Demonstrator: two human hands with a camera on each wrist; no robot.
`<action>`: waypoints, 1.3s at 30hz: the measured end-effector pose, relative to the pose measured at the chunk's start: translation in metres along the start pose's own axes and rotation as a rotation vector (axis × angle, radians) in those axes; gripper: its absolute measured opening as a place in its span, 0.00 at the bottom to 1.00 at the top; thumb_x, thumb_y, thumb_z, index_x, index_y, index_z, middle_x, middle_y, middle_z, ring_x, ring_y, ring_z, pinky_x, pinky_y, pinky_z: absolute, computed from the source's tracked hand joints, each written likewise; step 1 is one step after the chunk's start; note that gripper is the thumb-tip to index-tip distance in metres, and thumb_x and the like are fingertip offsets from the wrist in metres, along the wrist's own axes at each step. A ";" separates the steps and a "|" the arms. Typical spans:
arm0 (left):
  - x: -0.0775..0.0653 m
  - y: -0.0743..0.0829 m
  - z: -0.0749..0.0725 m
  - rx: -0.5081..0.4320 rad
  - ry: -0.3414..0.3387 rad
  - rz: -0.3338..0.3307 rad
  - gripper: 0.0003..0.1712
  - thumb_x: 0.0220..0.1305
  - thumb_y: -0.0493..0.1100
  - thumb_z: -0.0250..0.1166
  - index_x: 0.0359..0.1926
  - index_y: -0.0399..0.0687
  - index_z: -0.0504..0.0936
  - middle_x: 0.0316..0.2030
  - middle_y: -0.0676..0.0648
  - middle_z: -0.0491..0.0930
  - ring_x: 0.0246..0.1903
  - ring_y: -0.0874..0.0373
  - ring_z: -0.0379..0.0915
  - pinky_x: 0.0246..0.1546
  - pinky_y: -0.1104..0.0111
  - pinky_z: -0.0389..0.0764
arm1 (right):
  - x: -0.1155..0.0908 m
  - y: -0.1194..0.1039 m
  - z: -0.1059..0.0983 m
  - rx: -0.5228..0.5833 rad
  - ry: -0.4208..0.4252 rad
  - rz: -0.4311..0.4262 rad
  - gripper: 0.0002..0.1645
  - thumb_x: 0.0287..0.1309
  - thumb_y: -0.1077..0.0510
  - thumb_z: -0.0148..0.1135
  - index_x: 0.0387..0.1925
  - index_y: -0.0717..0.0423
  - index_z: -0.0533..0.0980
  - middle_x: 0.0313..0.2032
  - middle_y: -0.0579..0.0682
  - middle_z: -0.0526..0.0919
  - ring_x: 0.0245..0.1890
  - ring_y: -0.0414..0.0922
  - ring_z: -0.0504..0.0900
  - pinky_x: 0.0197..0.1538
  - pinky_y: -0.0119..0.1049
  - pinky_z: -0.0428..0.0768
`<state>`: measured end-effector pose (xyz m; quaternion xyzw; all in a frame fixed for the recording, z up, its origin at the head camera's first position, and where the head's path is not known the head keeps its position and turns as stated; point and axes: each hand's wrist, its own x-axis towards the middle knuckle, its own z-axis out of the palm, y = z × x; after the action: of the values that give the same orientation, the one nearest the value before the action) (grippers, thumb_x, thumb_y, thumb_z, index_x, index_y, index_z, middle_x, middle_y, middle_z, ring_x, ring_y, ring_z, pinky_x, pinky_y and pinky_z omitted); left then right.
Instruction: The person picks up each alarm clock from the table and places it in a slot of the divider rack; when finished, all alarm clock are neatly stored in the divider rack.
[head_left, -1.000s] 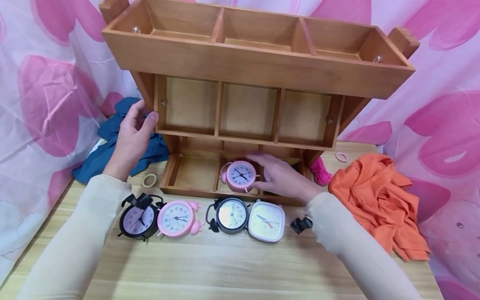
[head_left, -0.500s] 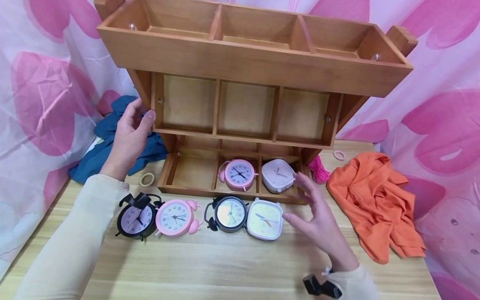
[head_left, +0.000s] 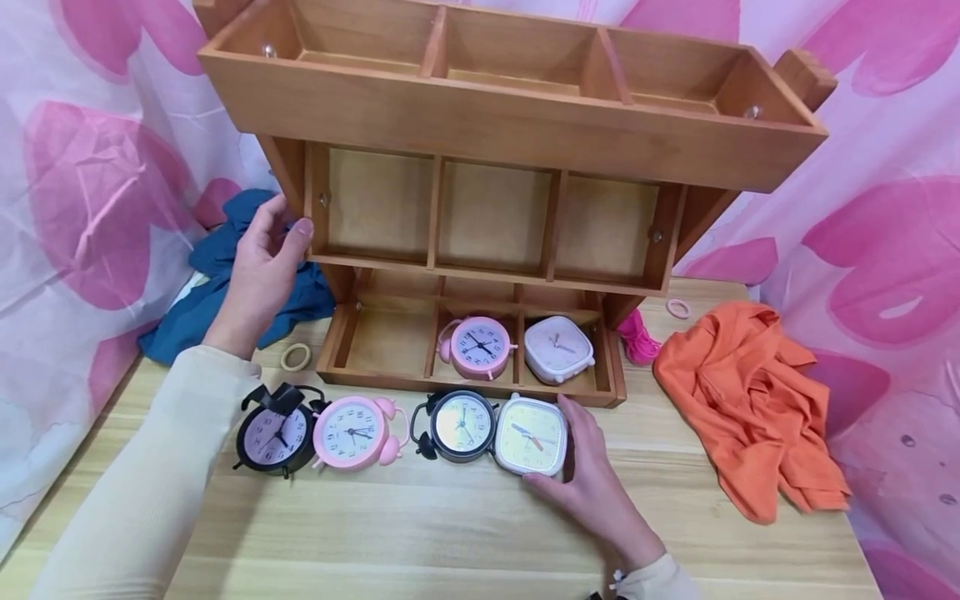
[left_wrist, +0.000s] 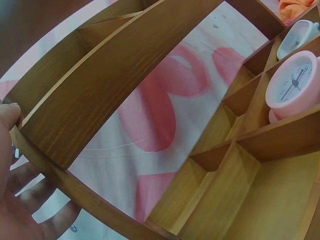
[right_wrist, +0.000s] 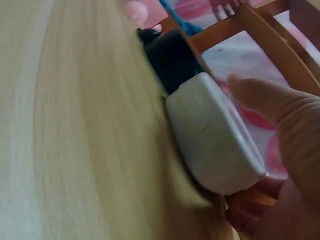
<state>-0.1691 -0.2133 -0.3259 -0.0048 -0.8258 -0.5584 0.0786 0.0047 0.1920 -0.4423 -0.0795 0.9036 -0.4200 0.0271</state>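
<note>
My left hand (head_left: 258, 271) holds the left side of the wooden shelf (head_left: 517, 137); in the left wrist view its thumb lies in front and its fingers reach behind the side post. My right hand (head_left: 592, 475) is spread round the right side of a white square alarm clock (head_left: 531, 435) on the table. In the right wrist view the thumb stands apart from that clock (right_wrist: 215, 140), and the other fingers are low by its side. A black round clock (head_left: 463, 425) stands beside it, then a pink twin-bell clock (head_left: 351, 433) and another black clock (head_left: 273, 440).
In the shelf's bottom tier (head_left: 390, 337), a pink clock (head_left: 480, 347) sits in the middle compartment and a white clock (head_left: 558, 348) in the right one. Blue cloth (head_left: 213, 308) and a beige ring (head_left: 296, 357) lie left; orange cloth (head_left: 750, 400) and pink cord (head_left: 639, 340) lie right.
My right hand has left the bottom tier, uncovering the white clock there, and has come down to the white clock on the table. My left hand stays on the shelf's side.
</note>
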 end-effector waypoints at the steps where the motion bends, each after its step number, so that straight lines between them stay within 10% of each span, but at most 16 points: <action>1: 0.000 0.000 0.000 -0.002 -0.001 0.002 0.32 0.74 0.60 0.50 0.75 0.65 0.57 0.71 0.48 0.62 0.69 0.52 0.59 0.70 0.54 0.67 | 0.001 0.002 0.001 -0.014 -0.018 0.007 0.70 0.39 0.47 0.82 0.77 0.51 0.48 0.74 0.55 0.54 0.73 0.53 0.53 0.72 0.59 0.57; 24: 0.002 -0.001 0.001 -0.009 0.000 0.019 0.31 0.74 0.60 0.50 0.74 0.65 0.57 0.71 0.49 0.63 0.68 0.52 0.60 0.69 0.54 0.67 | 0.002 0.010 0.000 0.001 0.024 0.009 0.68 0.27 0.44 0.87 0.71 0.50 0.60 0.66 0.47 0.67 0.65 0.45 0.68 0.70 0.51 0.62; 39: 0.000 -0.001 0.001 -0.005 0.005 0.024 0.31 0.74 0.59 0.50 0.74 0.65 0.57 0.71 0.49 0.62 0.69 0.52 0.59 0.70 0.54 0.67 | 0.018 -0.028 -0.027 0.011 0.063 -0.078 0.65 0.26 0.49 0.87 0.69 0.52 0.62 0.64 0.48 0.69 0.64 0.47 0.68 0.67 0.61 0.65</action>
<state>-0.1696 -0.2130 -0.3266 -0.0135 -0.8241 -0.5595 0.0873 -0.0124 0.1917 -0.4033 -0.1012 0.8980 -0.4279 -0.0170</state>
